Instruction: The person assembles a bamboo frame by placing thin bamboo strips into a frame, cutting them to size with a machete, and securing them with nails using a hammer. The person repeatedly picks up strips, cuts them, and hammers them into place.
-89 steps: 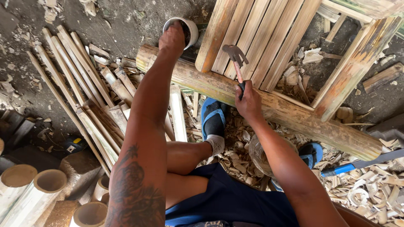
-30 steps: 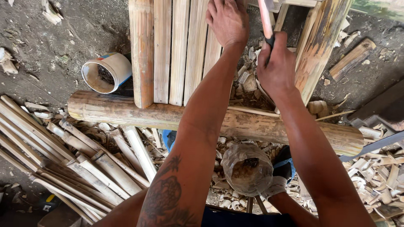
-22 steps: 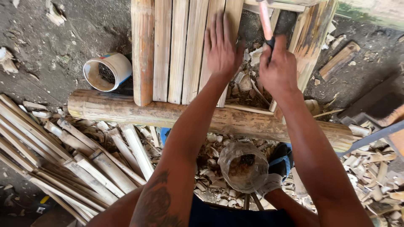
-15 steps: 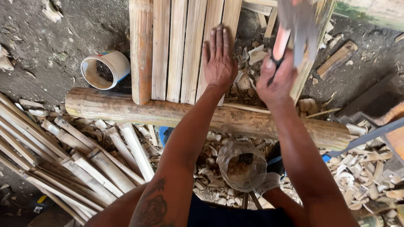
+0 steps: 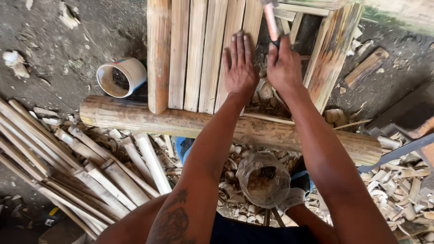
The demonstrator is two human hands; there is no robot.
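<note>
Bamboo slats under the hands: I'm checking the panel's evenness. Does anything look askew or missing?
The slats lie side by side, but right of the left hand there is an open gap with scraps showing, where the right hand grips a hammer handle.

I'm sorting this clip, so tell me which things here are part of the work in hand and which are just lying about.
In use:
left hand flat on the bamboo slats
right hand gripping the hammer
bamboo log under the slats

Lying about:
white cup
loose strips
shavings
clear jar

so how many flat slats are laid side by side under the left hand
4 flat slats, running right from the round pole; the left hand presses the rightmost. More may lie beyond the top edge.
</note>
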